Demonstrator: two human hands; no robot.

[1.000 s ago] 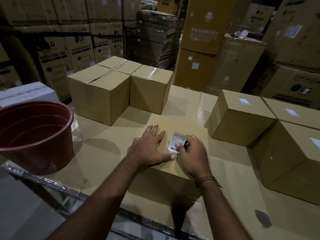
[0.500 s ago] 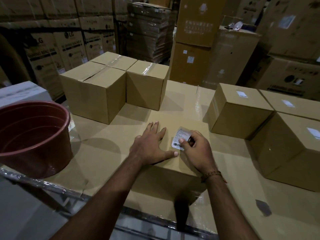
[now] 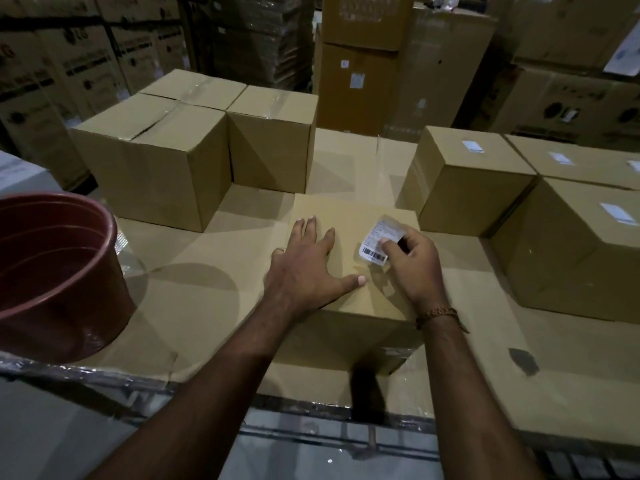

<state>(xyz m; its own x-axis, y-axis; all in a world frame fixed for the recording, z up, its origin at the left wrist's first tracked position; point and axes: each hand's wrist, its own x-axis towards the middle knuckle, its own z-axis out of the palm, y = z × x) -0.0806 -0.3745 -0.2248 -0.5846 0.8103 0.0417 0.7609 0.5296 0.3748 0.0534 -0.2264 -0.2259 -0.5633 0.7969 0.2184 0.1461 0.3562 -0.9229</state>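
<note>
A low cardboard box (image 3: 349, 220) lies in front of me on a cardboard-covered table (image 3: 207, 271). My left hand (image 3: 304, 268) rests flat on the box top with fingers spread. A white barcode label (image 3: 379, 242) sits on the right part of the box top, its far end lifted a little. My right hand (image 3: 414, 268) has its fingers curled and pinches the label's right edge, thumb on the paper.
A red plastic tub (image 3: 59, 271) stands at the left table edge. Three taped boxes (image 3: 166, 161) are grouped at the back left. Labelled boxes (image 3: 464, 178) stand at the right. Tall stacked cartons (image 3: 363, 64) fill the background.
The label and my right hand have shifted a little to the right on the box top. My left hand stays flat on the box.
</note>
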